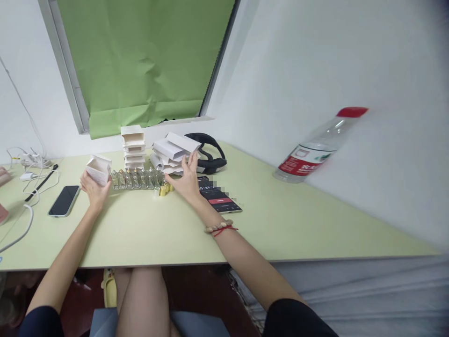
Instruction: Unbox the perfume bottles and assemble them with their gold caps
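A small white cardboard box (99, 172) with its top flaps up is gripped in my left hand (92, 191), at the left end of a row of clear glass bottles (136, 179). My right hand (189, 180) has its fingers apart, and its thumb comes close to the right end of the row. Just behind its fingertips lies a pile of white flat-looking boxes (171, 149); whether they touch it I cannot tell. Several gold caps (163, 190) sit in front of the bottles. Open white boxes (133, 147) are stacked behind the row.
A dark phone (64, 201) lies at left near white cables (30, 175). Another phone (220, 201) showing a timer is partly under my right forearm. A black headset-like band (212, 161) stands behind. A red-capped plastic bottle (308, 157) stands by the right wall.
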Tool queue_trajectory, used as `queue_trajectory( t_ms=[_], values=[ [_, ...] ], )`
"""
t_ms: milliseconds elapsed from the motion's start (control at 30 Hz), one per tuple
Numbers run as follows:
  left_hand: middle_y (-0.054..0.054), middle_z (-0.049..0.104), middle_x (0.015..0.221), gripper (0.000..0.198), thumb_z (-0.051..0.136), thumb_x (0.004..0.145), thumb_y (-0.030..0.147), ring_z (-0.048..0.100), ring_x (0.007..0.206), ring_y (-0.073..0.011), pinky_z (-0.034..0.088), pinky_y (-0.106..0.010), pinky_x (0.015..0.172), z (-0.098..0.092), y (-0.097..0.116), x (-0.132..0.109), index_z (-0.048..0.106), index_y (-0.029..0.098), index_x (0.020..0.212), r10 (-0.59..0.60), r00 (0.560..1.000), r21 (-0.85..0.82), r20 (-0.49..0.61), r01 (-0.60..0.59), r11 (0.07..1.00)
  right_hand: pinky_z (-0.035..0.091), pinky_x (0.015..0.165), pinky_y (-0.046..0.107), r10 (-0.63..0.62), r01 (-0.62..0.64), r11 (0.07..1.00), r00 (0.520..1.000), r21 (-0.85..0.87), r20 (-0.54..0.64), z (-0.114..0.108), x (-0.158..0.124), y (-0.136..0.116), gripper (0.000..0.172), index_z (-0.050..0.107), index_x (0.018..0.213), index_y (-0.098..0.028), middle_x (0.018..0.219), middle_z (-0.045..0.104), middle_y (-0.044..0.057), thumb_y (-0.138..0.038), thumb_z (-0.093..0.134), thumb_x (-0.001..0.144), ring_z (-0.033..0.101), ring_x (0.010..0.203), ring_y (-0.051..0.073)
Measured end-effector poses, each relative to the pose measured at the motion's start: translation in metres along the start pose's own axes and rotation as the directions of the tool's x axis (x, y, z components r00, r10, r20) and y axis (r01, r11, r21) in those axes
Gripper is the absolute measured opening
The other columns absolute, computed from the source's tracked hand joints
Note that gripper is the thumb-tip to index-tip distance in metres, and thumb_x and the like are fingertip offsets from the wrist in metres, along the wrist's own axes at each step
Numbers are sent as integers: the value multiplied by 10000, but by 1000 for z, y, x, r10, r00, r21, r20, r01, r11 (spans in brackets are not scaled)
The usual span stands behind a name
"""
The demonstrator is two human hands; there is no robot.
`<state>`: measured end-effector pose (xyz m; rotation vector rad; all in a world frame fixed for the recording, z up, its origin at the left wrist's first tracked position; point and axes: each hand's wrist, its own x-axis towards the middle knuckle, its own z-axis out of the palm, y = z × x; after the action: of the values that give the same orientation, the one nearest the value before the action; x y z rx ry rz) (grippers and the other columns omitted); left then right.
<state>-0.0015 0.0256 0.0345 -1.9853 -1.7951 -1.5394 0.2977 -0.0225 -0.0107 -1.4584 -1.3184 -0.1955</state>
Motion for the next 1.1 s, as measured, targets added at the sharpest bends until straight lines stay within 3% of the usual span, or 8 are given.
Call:
queue_trajectory(
  t_ms=[133, 233, 333, 433, 633, 833, 967, 1100],
  values=[
    [-239, 398, 1358, 906, 723, 678, 446, 372, 1301, -366, 271, -543, 1093, 0, 1, 0, 274, 96, 1382, 7, 1000, 7, 10, -8, 1000, 328, 1152, 487, -107, 107, 994, 994, 17, 23, -7, 2, -7, 611, 558, 1323, -154, 1588, 181, 155, -334, 655, 747, 292, 1443, 325],
    [-229, 398, 1365, 901, 713, 687, 465, 364, 1303, -367, 274, -547, 1090, 0, 1, 0, 270, 112, 1388, 9, 1000, 12, 14, -10, 1000, 370, 1106, 487, -102, 101, 995, 994, -25, -46, -15, 6, -11, 373, 678, 1105, -162, 1509, 343, 152, -312, 614, 769, 418, 1359, 312],
    [-233, 398, 1363, 898, 710, 689, 472, 357, 1305, -373, 274, -549, 1091, -1, 2, 0, 276, 106, 1385, -2, 1000, 19, 18, 2, 1000, 396, 1051, 491, 11, -31, 994, 984, -109, -179, -24, 9, -13, 184, 696, 870, -187, 1375, 485, 133, -287, 563, 792, 526, 1204, 286],
    [-236, 399, 1360, 896, 708, 693, 480, 356, 1304, -377, 274, -553, 1089, -1, 3, 0, 278, 104, 1383, -6, 1000, 17, 27, 6, 1000, 440, 975, 467, 179, -226, 962, 945, -152, -273, -33, 10, -11, 133, 658, 817, -196, 1289, 513, 122, -265, 555, 768, 525, 1135, 275],
    [-238, 386, 1375, 908, 722, 694, 467, 347, 1315, -377, 264, -557, 1099, -1, 3, 0, 260, 109, 1389, 2, 999, 12, 37, -3, 1000, 452, 930, 436, 414, -461, 882, 855, -94, -312, -47, 12, 10, 410, 548, 1111, -198, 1271, 420, 115, -190, 565, 700, 522, 1069, 248],
    [-244, 389, 1387, 914, 731, 683, 442, 346, 1317, -383, 265, -541, 1106, -1, 3, 0, 273, 89, 1390, 4, 999, 18, 45, -5, 1000, 296, 1063, 535, 565, -636, 762, 746, -123, -352, -52, 18, 30, 648, 460, 1182, -208, 1317, 361, 149, -243, 738, 597, 351, 1262, 342],
    [-240, 386, 1393, 920, 735, 672, 446, 345, 1317, -384, 261, -543, 1109, 0, 2, 1, 277, 99, 1391, 9, 999, 17, 44, -9, 1000, 248, 1079, 567, 649, -720, 678, 682, -150, -337, -56, 20, 39, 825, 394, 1238, -221, 1355, 345, 169, -237, 795, 517, 314, 1309, 371],
    [-248, 393, 1369, 928, 733, 674, 467, 356, 1308, -387, 265, -559, 1099, 2, 0, 1, 267, 94, 1385, 6, 999, 17, 41, -7, 1000, 230, 1076, 627, 729, -788, 612, 594, -63, -340, -62, 21, 51, 886, 350, 1239, -229, 1336, 355, 181, -198, 792, 472, 310, 1310, 397]
  ],
)
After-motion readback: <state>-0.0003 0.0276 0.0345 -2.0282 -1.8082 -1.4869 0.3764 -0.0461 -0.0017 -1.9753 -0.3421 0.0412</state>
